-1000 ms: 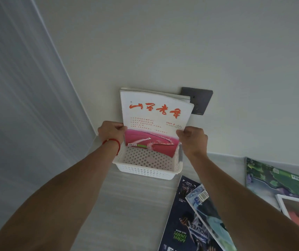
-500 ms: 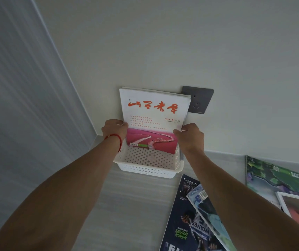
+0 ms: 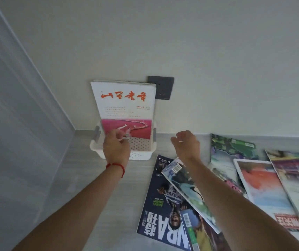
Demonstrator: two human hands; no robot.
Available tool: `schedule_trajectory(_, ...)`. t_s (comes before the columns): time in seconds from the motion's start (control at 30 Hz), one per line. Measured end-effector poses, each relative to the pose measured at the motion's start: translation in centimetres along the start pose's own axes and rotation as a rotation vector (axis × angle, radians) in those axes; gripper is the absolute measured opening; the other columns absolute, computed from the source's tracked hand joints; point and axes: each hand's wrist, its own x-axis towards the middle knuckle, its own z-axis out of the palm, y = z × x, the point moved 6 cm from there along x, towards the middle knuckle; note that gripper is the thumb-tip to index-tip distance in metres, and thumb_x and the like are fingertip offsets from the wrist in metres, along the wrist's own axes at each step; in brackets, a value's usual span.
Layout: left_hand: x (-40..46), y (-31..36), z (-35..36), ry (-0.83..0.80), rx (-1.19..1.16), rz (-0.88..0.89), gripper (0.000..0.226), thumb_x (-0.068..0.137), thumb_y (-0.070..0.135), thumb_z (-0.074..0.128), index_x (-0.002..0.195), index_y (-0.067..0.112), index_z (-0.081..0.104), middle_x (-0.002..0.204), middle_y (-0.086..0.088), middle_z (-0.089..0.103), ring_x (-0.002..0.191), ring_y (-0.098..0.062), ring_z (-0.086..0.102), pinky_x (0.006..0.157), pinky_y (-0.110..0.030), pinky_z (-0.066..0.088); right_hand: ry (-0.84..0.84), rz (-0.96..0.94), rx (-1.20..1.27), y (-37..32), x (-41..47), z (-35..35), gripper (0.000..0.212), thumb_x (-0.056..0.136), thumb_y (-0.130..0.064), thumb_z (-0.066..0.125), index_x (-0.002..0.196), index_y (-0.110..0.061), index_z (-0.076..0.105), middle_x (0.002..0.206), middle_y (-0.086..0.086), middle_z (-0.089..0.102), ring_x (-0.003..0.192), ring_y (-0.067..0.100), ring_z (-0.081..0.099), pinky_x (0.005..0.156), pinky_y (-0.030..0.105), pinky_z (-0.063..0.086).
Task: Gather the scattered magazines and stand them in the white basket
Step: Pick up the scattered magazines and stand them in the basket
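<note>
Both hands have let go of the white-covered magazine (image 3: 125, 107), now upright in the white basket (image 3: 141, 154).
Left hand (image 3: 116, 147) fingers loosely curled, right hand (image 3: 186, 145) fingers relaxed, holding nothing; NBA magazine (image 3: 163, 211) lies nearer on the table (image 3: 94, 187).

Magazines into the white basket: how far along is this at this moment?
Done: a white-covered magazine with red calligraphy stands in the white perforated plastic basket, leaning on the wall. In hand: nothing; the left hand hovers at the basket, the right hand hangs open. Left: the dark NBA magazine and several colourful ones lie flat.
</note>
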Motion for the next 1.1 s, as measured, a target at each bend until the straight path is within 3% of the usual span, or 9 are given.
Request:
schedule_trajectory(0.07, -4.0, 1.1, 3.0, -0.135, 0.072, 0.079, 0.021, 0.085, -0.001, 0.057, 0.094, 0.017, 0.062, 0.105, 0.001, 0.065, 0.095, -0.017, 0.059, 0.078, -0.030, 0.043, -0.008, 0.042, -0.037, 2.9, -1.9, -2.6, 0.006, 0.096, -0.026, 0.063, 0.100, -0.022, 0.064, 0.085, -0.007, 0.063, 0.079, 0.014, 0.063, 0.075, 0.023, 0.050)
schedule_trajectory(0.17, -10.8, 2.2, 7.9, -0.406, 0.211, 0.173, 0.022, 0.087, 0.004, 0.061, 0.101, 0.020, 0.063, 0.109, 0.000, 0.063, 0.095, -0.017, 0.060, 0.077, -0.030, 0.047, 0.034, 0.143, -0.115, 8.4, -4.0, -7.8, 0.025, 0.091, -0.013, 0.055, 0.066, -0.011, 0.055, 0.061, 0.001, 0.056, 0.059, 0.021, 0.053, 0.053, 0.029, 0.047)
schedule_trajectory(0.27, -16.6, 3.6, 11.8, -0.623, 0.338, 0.295, 0.022, 0.088, 0.006, 0.061, 0.107, 0.017, 0.066, 0.115, -0.004, 0.064, 0.105, -0.024, 0.063, 0.091, -0.037, 0.054, 0.131, 0.275, -0.053, 14.7, -5.4, -14.1, 0.021, 0.092, -0.008, 0.054, 0.098, 0.000, 0.072, 0.098, 0.014, 0.075, 0.077, 0.023, 0.063, 0.073, 0.036, 0.056)
schedule_trajectory(0.37, -20.2, 4.7, 14.5, -0.735, 0.493, 0.383, 0.026, 0.089, 0.010, 0.056, 0.113, 0.016, 0.065, 0.120, -0.006, 0.064, 0.114, -0.028, 0.061, 0.097, -0.043, 0.053, 0.216, 0.367, -0.008, 19.8, -6.1, -19.6, 0.030, 0.095, -0.016, 0.059, 0.123, -0.012, 0.069, 0.127, 0.007, 0.070, 0.112, 0.025, 0.066, 0.096, 0.030, 0.049)
schedule_trajectory(0.6, -29.8, 8.8, 22.9, -1.043, 0.663, 0.477, 0.038, 0.092, 0.015, 0.058, 0.130, 0.016, 0.061, 0.135, -0.010, 0.059, 0.124, -0.030, 0.057, 0.104, -0.043, 0.050, 0.115, 0.611, -0.345, 31.4, -8.4, -26.1, 0.054, 0.093, -0.035, 0.061, 0.139, -0.007, 0.049, 0.142, 0.017, 0.049, 0.131, 0.038, 0.044, 0.102, 0.049, 0.043)
schedule_trajectory(0.7, -34.6, 9.2, 26.1, -1.207, 0.705, 0.576, 0.061, 0.096, 0.017, 0.059, 0.154, 0.024, 0.041, 0.165, -0.003, 0.031, 0.154, -0.024, 0.025, 0.126, -0.042, 0.026, 0.075, 0.524, -0.479, 32.4, -9.9, -24.9, 0.064, 0.090, -0.052, 0.066, 0.134, -0.010, 0.044, 0.135, 0.014, 0.046, 0.123, 0.032, 0.045, 0.100, 0.048, 0.045)
schedule_trajectory(0.8, -37.3, 9.4, 28.2, -1.266, 0.769, 0.630, 0.070, 0.100, 0.018, 0.057, 0.161, 0.028, 0.025, 0.172, 0.002, 0.009, 0.160, -0.020, 0.006, 0.130, -0.043, 0.015, 0.167, 0.420, -0.528, 32.7, -10.6, -24.4, 0.075, 0.087, -0.060, 0.068, 0.136, -0.010, 0.040, 0.134, 0.014, 0.043, 0.123, 0.033, 0.044, 0.102, 0.046, 0.042)
schedule_trajectory(1.0, -38.2, 9.7, 30.1, -1.375, 0.865, 0.584, 0.073, 0.099, 0.014, 0.054, 0.162, 0.029, 0.020, 0.173, 0.004, -0.001, 0.160, -0.016, -0.003, 0.130, -0.041, 0.010, 0.458, 0.798, 0.118, 37.5, -8.1, -29.3, 0.072, 0.094, -0.042, 0.066, 0.142, -0.001, 0.031, 0.139, 0.028, 0.048, 0.126, 0.043, 0.050, 0.106, 0.054, 0.044)
schedule_trajectory(1.1, -38.2, 9.4, 30.6, -1.404, 0.898, 0.559, 0.072, 0.099, 0.014, 0.053, 0.162, 0.030, 0.023, 0.173, 0.006, -0.002, 0.160, -0.014, -0.002, 0.130, -0.042, 0.012, 0.565, 0.886, 0.475, 39.4, -6.9, -30.5, 0.069, 0.097, -0.031, 0.066, 0.145, -0.001, 0.025, 0.139, 0.020, 0.052, 0.124, 0.039, 0.057, 0.100, 0.046, 0.052)
